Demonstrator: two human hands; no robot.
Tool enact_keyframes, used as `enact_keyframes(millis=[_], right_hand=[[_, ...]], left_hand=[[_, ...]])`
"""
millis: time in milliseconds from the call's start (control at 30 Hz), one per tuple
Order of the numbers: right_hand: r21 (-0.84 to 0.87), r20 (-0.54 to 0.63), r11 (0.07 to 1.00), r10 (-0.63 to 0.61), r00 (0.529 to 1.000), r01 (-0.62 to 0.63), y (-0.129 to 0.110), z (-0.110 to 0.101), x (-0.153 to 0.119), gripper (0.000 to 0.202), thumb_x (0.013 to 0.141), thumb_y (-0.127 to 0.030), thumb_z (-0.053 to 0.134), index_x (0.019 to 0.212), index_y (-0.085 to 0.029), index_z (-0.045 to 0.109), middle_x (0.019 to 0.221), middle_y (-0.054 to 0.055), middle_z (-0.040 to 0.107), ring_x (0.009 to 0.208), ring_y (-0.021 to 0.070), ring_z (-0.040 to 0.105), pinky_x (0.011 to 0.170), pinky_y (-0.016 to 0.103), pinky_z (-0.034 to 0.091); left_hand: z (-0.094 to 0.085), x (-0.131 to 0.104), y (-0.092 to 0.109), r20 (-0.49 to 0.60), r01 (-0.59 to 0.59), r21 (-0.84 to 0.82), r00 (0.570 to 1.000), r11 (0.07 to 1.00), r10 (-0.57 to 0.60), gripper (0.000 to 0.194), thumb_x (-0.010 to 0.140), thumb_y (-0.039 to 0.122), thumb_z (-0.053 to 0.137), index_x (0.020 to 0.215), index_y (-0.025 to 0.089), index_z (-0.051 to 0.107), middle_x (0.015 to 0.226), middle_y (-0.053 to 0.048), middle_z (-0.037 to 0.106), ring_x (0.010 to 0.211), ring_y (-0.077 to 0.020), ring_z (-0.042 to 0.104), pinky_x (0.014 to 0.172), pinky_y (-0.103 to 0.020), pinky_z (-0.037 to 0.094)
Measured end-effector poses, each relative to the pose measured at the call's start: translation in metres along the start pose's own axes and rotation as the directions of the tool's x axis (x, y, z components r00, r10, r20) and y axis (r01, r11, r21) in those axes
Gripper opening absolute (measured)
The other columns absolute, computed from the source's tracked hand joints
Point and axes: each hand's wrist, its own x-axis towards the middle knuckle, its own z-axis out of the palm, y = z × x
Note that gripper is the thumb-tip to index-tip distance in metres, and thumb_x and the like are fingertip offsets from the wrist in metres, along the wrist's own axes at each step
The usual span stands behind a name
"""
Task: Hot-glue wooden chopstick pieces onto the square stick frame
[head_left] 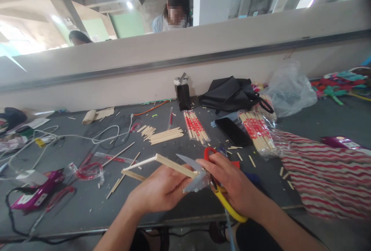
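Note:
My left hand (pixel 162 190) holds a small frame of glued wooden sticks (pixel 158 163) just above the dark table (pixel 87 204). My right hand (pixel 232 183) grips scissors (pixel 203 173) with red and yellow handles. Their open blades straddle the right end of a frame stick. Loose cut sticks (pixel 165 135) lie on the table beyond my hands, next to a bundle of red-printed chopsticks (pixel 196 126).
A black phone (pixel 233 132), packed chopsticks (pixel 257 131), a black bag (pixel 232 94), a clear plastic bag (pixel 290 88) and red-striped cloth (pixel 321 173) lie to the right. White cables (pixel 72 137) and magenta wrappers (pixel 34 195) lie left. Two people sit beyond the grey partition (pixel 185 57).

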Motion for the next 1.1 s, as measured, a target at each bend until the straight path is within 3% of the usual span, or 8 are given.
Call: enact_keyframes(millis=[200, 500, 833, 1100], right_hand=[[-0.036, -0.040, 0.999, -0.001, 0.999, 0.000, 0.0008, 0.0003, 0.0014, 0.052, 0.077, -0.005, 0.049, 0.127, -0.017, 0.045, 0.097, 0.008, 0.053, 0.087, 0.0214, 0.054, 0.075, 0.033, 0.050], [-0.154, -0.100, 0.987, -0.049, 0.994, 0.034, 0.0038, -0.0021, 0.0007, 0.052, 0.070, -0.007, 0.051, 0.121, -0.016, 0.049, 0.086, 0.006, 0.054, 0.072, 0.0183, 0.056, 0.063, 0.027, 0.049], [-0.197, -0.106, 0.980, -0.045, 0.993, 0.023, 0.0040, -0.0013, -0.0006, 0.051, 0.072, -0.008, 0.049, 0.122, -0.017, 0.049, 0.089, 0.006, 0.058, 0.072, 0.0180, 0.058, 0.064, 0.027, 0.048], [-0.111, -0.081, 0.994, -0.029, 0.996, 0.020, 0.0020, -0.0006, 0.0042, 0.053, 0.070, -0.002, 0.051, 0.121, -0.018, 0.049, 0.091, 0.006, 0.053, 0.081, 0.0201, 0.052, 0.071, 0.032, 0.046]], left_hand=[[-0.0015, 0.0009, 0.0017, 0.073, 0.076, -0.065, 0.995, 0.995, -0.072, 0.019, 0.094, 0.023, 0.040, 0.079, 0.019, 0.051, 0.080, -0.001, 0.059, 0.068, -0.0116, 0.053, 0.062, -0.021, 0.040], [0.0038, -0.0023, -0.0003, 0.012, 0.089, -0.116, 0.996, 0.989, -0.088, 0.018, 0.095, 0.025, 0.040, 0.086, 0.019, 0.053, 0.085, -0.002, 0.061, 0.074, -0.0129, 0.055, 0.067, -0.023, 0.041], [0.0015, -0.0015, 0.0011, -0.049, 0.062, -0.128, 0.996, 0.990, -0.069, 0.020, 0.096, 0.028, 0.042, 0.086, 0.018, 0.057, 0.084, -0.003, 0.063, 0.076, -0.0141, 0.057, 0.069, -0.024, 0.042], [0.0006, -0.0022, 0.0021, 0.057, 0.056, -0.002, 0.997, 0.998, -0.056, 0.019, 0.092, 0.021, 0.038, 0.083, 0.018, 0.055, 0.082, -0.003, 0.062, 0.071, -0.0140, 0.054, 0.064, -0.023, 0.040]])
